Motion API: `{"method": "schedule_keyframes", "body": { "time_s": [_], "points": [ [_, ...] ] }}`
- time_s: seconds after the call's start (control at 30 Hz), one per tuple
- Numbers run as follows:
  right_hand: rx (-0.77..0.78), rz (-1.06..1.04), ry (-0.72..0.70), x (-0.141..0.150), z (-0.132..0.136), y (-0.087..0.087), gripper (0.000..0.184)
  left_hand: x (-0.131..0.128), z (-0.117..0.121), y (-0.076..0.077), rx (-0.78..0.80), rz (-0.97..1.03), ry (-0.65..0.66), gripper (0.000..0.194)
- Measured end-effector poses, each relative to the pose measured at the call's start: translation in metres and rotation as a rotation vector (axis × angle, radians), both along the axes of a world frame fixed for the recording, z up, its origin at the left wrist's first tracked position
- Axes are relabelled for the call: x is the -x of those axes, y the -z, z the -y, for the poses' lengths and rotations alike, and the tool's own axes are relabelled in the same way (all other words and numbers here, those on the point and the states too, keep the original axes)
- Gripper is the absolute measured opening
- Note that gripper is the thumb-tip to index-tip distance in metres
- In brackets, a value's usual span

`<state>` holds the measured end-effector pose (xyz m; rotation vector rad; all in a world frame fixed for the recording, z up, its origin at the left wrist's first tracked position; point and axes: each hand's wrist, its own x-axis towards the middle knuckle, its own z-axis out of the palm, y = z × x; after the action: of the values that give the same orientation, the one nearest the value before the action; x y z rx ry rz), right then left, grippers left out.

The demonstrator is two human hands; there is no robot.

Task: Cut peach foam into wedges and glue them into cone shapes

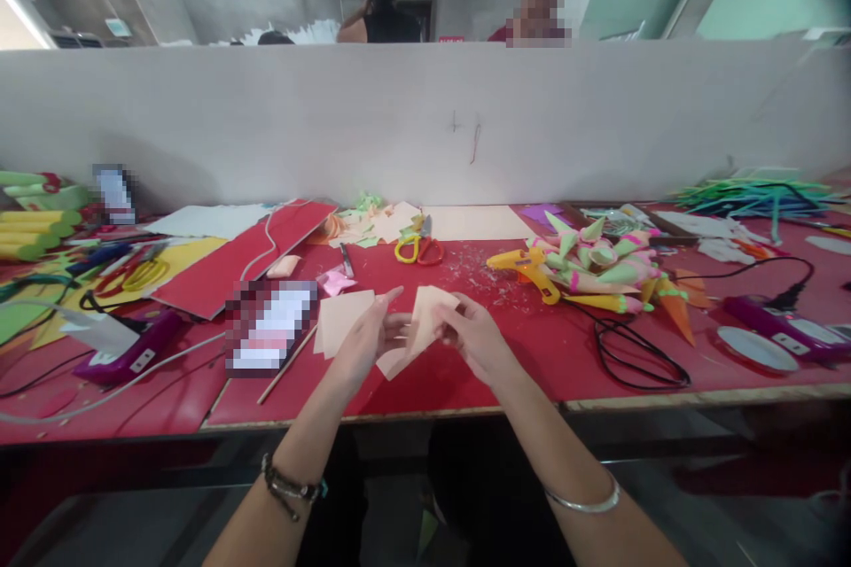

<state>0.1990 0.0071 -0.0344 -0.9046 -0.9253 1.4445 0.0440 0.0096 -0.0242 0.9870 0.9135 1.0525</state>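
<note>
A cream-coloured sheet of paper (423, 323), bent and curling, is pinched in my right hand (473, 332) above the red table. To its left my left hand (367, 338) is open, thumb raised apart from the outstretched fingers. Its fingertips reach the paper's left side; whether they touch it I cannot tell. Under and beside my left hand lie flat cream paper squares (338, 321). A pink folded paper piece (337, 280) and a dark pen-like tool (347, 260) lie just beyond them.
A phone (272, 328) and a thin wooden stick (285, 365) lie at left. Scissors (418, 250) lie farther back. A yellow glue gun (525, 267) rests beside a heap of paper cones (598, 257), its black cable (638, 376) looping forward. Purple power strips (136, 353) flank the workspace.
</note>
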Motion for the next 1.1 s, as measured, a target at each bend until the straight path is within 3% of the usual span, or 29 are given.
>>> {"method": "schedule_keyframes", "body": {
  "time_s": [0.13, 0.37, 0.53, 0.8, 1.1],
  "points": [
    [0.008, -0.149, 0.125, 0.002, -0.001, -0.002, 0.021, 0.003, 0.004, -0.001, -0.014, 0.022, 0.013, 0.054],
    [-0.021, -0.071, 0.055, 0.012, 0.008, -0.006, 0.020, -0.017, 0.013, 0.012, -0.126, -0.075, -0.134, 0.023],
    [-0.073, 0.008, 0.034, 0.014, 0.009, -0.002, 0.014, -0.026, 0.011, 0.015, -0.130, -0.136, -0.279, 0.028],
    [-0.090, 0.188, 0.110, 0.011, 0.011, -0.005, 0.018, -0.031, 0.011, 0.018, -0.103, -0.160, -0.296, 0.030],
    [-0.114, 0.178, 0.147, 0.010, 0.010, 0.000, 0.017, -0.026, 0.011, 0.013, -0.147, -0.129, -0.348, 0.029]
  ]
}}
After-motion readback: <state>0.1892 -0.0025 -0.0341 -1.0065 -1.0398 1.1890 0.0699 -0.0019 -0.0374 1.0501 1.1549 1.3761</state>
